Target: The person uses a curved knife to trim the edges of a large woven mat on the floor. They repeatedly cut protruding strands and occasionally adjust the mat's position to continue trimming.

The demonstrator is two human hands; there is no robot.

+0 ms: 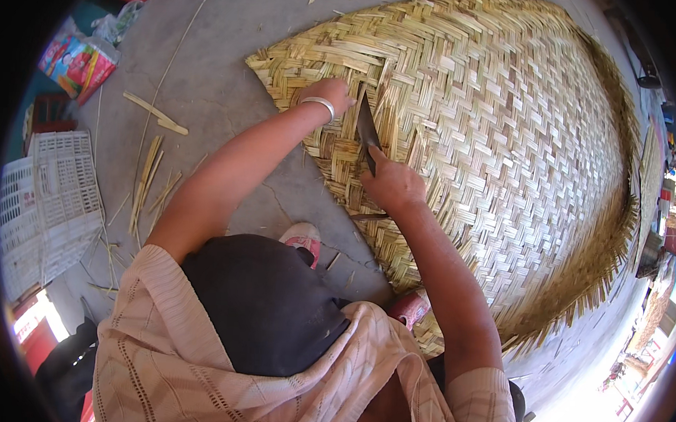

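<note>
A large mat, woven from flat pale-yellow plant strips, spreads over the ground in front of me and to my right. My right hand is closed around a knife. Its dark blade points away from me and lies against the weave near the mat's left edge. Just left of the blade, my left hand, with a pale bangle on its wrist, rests curled on the mat's border. What its fingers pinch is too small to make out. Below my right hand, a thin dark piece lies across the mat's edge.
Loose strips lie on the grey floor to my left. Farther left are a white plastic lattice crate and a colourful printed bag. My shoe is by the mat's near-left edge. The mat's right rim curls up.
</note>
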